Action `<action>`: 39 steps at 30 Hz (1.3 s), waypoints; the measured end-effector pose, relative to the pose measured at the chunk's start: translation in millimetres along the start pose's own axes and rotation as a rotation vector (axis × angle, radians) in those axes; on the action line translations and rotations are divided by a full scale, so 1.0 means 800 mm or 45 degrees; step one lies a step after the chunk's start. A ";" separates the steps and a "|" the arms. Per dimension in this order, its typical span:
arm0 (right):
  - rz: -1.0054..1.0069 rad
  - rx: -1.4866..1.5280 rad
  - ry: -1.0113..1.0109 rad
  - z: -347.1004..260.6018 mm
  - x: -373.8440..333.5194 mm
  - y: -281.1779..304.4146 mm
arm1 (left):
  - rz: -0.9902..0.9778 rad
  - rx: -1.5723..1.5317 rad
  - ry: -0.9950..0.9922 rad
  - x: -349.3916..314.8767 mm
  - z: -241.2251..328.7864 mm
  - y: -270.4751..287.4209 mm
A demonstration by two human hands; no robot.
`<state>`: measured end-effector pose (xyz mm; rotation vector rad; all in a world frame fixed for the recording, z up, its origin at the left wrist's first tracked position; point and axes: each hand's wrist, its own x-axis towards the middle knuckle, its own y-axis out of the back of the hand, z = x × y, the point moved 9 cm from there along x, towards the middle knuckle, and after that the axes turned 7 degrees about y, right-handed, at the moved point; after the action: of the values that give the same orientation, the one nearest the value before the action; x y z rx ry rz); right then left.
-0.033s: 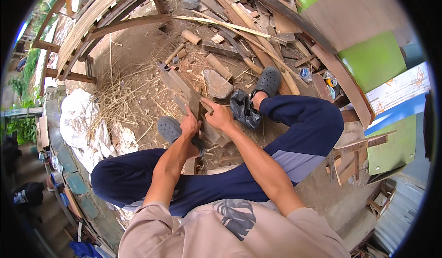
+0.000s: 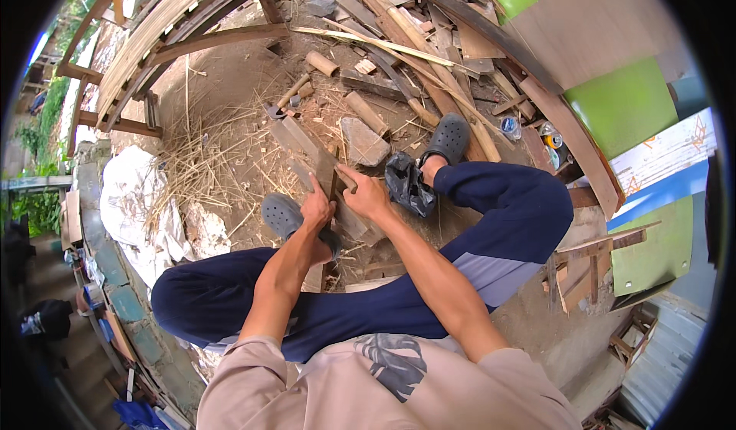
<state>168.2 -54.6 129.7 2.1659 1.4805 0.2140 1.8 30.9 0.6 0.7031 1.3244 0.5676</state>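
Note:
My left hand (image 2: 316, 209) is closed, index finger stretched forward, around a short brown piece of wood (image 2: 326, 172). My right hand (image 2: 368, 197) is closed just to its right, thumb and finger pressed together; what it grips is mostly hidden. Both hands are over a long wooden plank (image 2: 359, 221) lying on the ground between my feet. A flat greyish strip (image 2: 300, 172) shows beyond my left fingertips; I cannot tell whether it is wood or a blade. A hammer-like tool (image 2: 274, 112) with a wooden handle rests at the plank's far end.
A flat stone (image 2: 363, 141) and bamboo pieces (image 2: 366, 112) lie beyond my hands. Beside my right shoe is a black plastic bag (image 2: 408, 183). Straw shavings (image 2: 203, 158) and a white sack (image 2: 138, 207) are at left, scrap wood (image 2: 429, 62) far right, a slatted bench (image 2: 172, 31) far left.

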 end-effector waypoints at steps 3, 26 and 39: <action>0.006 0.049 -0.030 0.000 0.004 0.004 | 0.072 0.049 -0.034 0.012 0.006 0.016; 0.009 0.009 0.117 0.007 0.019 -0.008 | 0.097 0.415 0.062 0.095 0.074 0.015; -0.219 -0.050 -0.167 -0.051 0.029 0.009 | -0.218 0.099 -0.016 0.097 0.033 0.007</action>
<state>166.8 -22.8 164.9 1.9695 1.5629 0.0399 40.6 87.8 -44.3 0.6483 1.3853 0.3748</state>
